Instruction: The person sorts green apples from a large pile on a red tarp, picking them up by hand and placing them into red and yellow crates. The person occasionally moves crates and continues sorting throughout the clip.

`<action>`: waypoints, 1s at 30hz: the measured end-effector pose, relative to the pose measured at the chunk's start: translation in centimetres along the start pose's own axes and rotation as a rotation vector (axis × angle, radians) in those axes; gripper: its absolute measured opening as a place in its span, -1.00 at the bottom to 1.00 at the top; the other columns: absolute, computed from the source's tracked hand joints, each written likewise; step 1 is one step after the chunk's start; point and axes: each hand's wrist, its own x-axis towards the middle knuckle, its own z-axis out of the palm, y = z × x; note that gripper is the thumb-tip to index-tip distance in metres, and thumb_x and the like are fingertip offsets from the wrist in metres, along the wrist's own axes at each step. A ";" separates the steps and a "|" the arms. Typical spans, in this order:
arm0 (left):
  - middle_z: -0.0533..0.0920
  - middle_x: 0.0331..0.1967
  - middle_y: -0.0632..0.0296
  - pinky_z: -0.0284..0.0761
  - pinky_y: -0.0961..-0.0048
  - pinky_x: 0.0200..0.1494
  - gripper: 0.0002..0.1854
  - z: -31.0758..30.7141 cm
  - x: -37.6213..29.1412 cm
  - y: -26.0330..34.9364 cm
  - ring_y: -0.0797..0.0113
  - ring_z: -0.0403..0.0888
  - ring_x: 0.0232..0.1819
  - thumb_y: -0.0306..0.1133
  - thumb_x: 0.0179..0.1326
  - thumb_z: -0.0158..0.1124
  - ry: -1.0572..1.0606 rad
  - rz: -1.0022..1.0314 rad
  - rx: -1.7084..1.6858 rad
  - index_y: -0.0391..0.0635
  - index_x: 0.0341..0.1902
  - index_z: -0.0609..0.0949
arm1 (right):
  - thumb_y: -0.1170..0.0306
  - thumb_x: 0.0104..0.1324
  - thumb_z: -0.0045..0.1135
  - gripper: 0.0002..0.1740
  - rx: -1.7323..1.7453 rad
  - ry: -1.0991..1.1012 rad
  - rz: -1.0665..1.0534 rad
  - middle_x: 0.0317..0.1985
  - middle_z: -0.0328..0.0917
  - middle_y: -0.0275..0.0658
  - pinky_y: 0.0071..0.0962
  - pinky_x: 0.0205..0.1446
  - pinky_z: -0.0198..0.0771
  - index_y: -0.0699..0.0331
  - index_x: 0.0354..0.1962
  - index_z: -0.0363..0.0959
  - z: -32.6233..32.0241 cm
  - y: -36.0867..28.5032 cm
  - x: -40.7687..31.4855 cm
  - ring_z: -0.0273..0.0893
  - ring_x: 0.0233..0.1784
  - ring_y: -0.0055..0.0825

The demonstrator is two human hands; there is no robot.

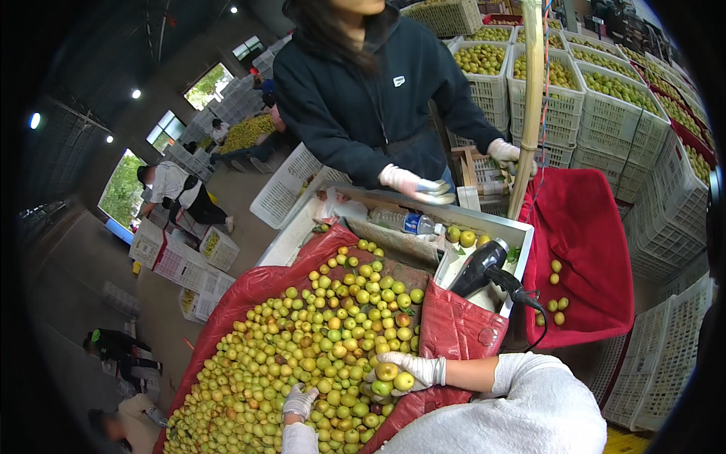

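A broad heap of round yellow-green fruits [306, 346], some blushed brown, lies on a red sheet [244, 284]. My right hand [411, 366], in a white glove, cups a few of the larger fruits [387, 372] above the heap's right side. Also gloved, my left hand [299, 402] rests among the fruits near the bottom, fingers curled downward. Whether it grips one is hidden.
Opposite stands a co-worker with gloved hands [417, 184]. A metal-edged table [524, 244] carries a black hair dryer [482, 264] and a plastic bottle [411, 221]. Rightward are a bamboo pole [531, 113], a red-lined bin [590, 244] and stacked fruit crates [610, 125].
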 end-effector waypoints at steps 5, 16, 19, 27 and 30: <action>0.52 0.08 0.04 0.58 0.40 -0.13 -0.28 1.1 -3.8 -0.5 0.24 0.57 -0.02 -0.37 0.23 0.31 0.097 0.084 -0.542 -0.27 0.40 0.23 | -0.13 0.37 -0.02 -0.30 -0.046 -0.099 0.045 0.19 0.48 -0.16 -0.48 0.02 0.52 0.26 0.19 0.38 -0.3 0.2 0.4 0.53 0.15 -0.43; 0.51 0.20 -0.01 0.29 0.25 0.36 -0.56 8.3 -16.3 12.5 0.07 0.45 0.25 -0.24 0.30 0.17 0.073 1.041 -0.011 -0.22 0.18 0.54 | -0.25 0.28 0.04 -0.32 -0.074 0.090 0.016 0.01 0.60 -0.24 -0.41 -0.34 0.63 0.00 0.16 0.36 1.0 2.6 -2.2 0.66 -0.05 -0.33; 0.54 0.16 -0.02 0.29 0.24 0.36 -0.55 6.5 -19.5 14.3 0.02 0.46 0.24 -0.23 0.28 0.16 0.135 1.079 0.046 -0.20 0.19 0.56 | -0.22 0.36 -0.07 -0.27 0.061 -0.205 -0.011 0.09 0.54 -0.09 -0.30 -0.34 0.70 0.11 0.25 0.28 1.0 1.9 -3.8 0.61 0.07 -0.11; 0.70 -0.44 0.14 0.61 0.37 -0.30 -0.93 -3.6 -32.8 20.9 0.26 0.69 -0.37 -0.59 -0.02 0.31 -0.197 1.358 -0.322 -0.18 -0.43 0.70 | -0.22 0.33 -0.08 -0.21 0.306 -0.322 -0.219 0.19 0.37 0.17 -0.19 -0.43 0.67 -0.14 0.41 0.08 4.3 0.8 -13.2 0.38 0.17 0.37; 0.71 -0.45 0.13 0.56 0.44 -0.49 -0.81 -4.1 -31.1 23.8 0.29 0.70 -0.45 -0.40 0.16 0.19 -0.765 1.881 -0.094 -0.15 -0.52 0.67 | -0.22 0.26 0.03 -0.10 0.248 -0.291 -0.469 0.19 0.36 0.19 -0.20 -0.41 0.62 -0.16 0.45 -0.05 5.5 -1.0 -18.5 0.35 0.17 0.42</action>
